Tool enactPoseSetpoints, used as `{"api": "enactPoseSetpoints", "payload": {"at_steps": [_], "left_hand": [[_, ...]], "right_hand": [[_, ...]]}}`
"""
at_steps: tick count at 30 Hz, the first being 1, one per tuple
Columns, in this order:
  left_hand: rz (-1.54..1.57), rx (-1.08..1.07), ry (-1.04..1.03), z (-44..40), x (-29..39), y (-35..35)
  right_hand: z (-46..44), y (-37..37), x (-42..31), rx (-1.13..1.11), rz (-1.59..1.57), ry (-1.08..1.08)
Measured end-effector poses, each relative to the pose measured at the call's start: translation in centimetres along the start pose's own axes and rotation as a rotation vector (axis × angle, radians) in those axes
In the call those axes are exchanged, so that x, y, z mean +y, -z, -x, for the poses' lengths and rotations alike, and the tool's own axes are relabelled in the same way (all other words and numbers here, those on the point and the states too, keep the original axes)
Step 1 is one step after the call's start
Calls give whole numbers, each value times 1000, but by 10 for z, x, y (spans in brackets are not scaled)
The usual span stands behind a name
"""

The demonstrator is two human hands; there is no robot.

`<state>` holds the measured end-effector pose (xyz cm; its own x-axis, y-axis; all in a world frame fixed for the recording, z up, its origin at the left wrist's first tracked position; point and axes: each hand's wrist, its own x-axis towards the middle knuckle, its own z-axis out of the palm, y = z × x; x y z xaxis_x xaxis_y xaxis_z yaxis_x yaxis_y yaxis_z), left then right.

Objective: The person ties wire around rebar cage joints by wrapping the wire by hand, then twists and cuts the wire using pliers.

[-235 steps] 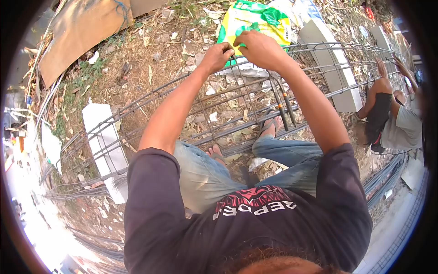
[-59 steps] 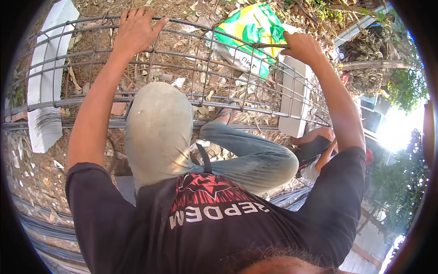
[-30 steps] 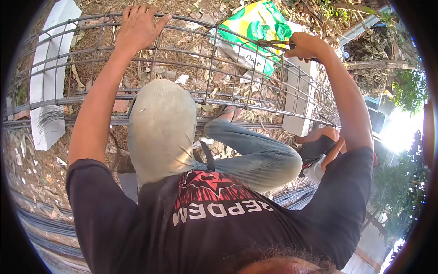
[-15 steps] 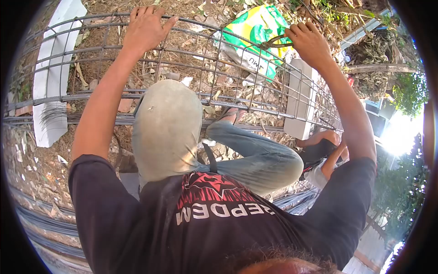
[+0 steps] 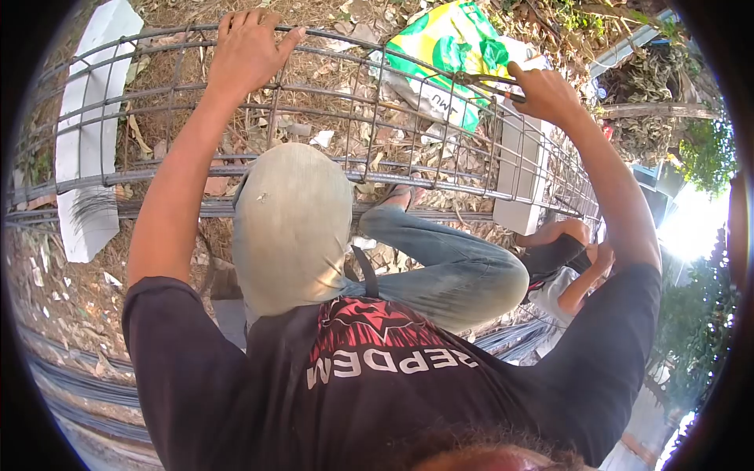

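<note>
A long cage of tied steel bars [image 5: 314,174] runs across the view in front of my knees. My left hand [image 5: 250,53] lies on its far top bar, thumb apart from the fingers, which curl over the bar. At the right, my right hand [image 5: 543,94] is closed round the handles of dark pincers [image 5: 481,80]. The pincers' jaws point left and meet the cage's far top bar, above a green and yellow sack [image 5: 452,49]. Whether a tie wire is in the jaws is too small to tell.
White blocks stand under the cage at the left [image 5: 88,141] and right [image 5: 518,169]. A co-worker [image 5: 561,271] crouches at the right. Bundles of thin bars [image 5: 86,392] lie at lower left. Dry leaves and scraps cover the ground, and a wooden pole [image 5: 656,111] lies at upper right.
Since the earliest frame, my hands have moved apart and the pincers, then hanging on the cage, are in my right hand. In the last half second its grip on the handles has shifted slightly.
</note>
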<state>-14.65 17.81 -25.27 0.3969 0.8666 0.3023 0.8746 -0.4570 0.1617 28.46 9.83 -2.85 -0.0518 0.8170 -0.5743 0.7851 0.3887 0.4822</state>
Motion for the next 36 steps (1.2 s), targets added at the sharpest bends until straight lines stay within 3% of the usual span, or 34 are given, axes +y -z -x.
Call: {"api": "enactPoseSetpoints", "payload": {"at_steps": [2, 4, 7, 10, 11, 12, 14, 15, 18, 20, 22, 27, 30, 31, 34, 35, 36], "left_hand": [[0, -10, 0, -5, 0, 5], [11, -38, 7, -4, 1, 9], [-14, -31, 23, -4, 3, 10], [4, -30, 11, -3, 1, 6], [8, -24, 9, -4, 2, 5], [8, -17, 11, -4, 3, 5], [18, -39, 27, -4, 2, 8], [31, -72, 33, -5, 5, 14], [51, -103, 42, -6, 3, 20], [60, -85, 39, -6, 4, 16], [60, -48, 36, -5, 4, 13], [56, -89, 52, -4, 5, 20], [58, -81, 44, -6, 6, 17], [59, -72, 42, -6, 5, 16], [80, -58, 38, -6, 4, 15], [82, -74, 45, -6, 4, 17], [82, -92, 50, -7, 6, 20]], "right_hand": [[-6, -11, 15, 189, 100, 218], [-19, -8, 26, 691, 256, 482], [-29, 1, 27, 730, 257, 530], [-13, 4, 14, 13, 69, 93], [-9, -6, 13, 61, -72, 50], [-9, -14, 11, 128, -280, 107], [-9, -16, 18, -588, -1013, -316], [-7, -21, 15, -576, -1073, -355], [-10, -20, 17, -451, -734, -177], [-8, -23, 12, 147, 40, 3], [-7, 2, 7, 214, 144, 126], [-22, 10, 15, 672, 456, 435], [-20, 7, 25, 402, 280, 322], [-17, 4, 28, 452, 255, 343], [-4, 10, 11, -59, 8, 20], [-9, -22, 26, 35, -93, 80], [-10, -19, 25, -194, -409, -44]]}}
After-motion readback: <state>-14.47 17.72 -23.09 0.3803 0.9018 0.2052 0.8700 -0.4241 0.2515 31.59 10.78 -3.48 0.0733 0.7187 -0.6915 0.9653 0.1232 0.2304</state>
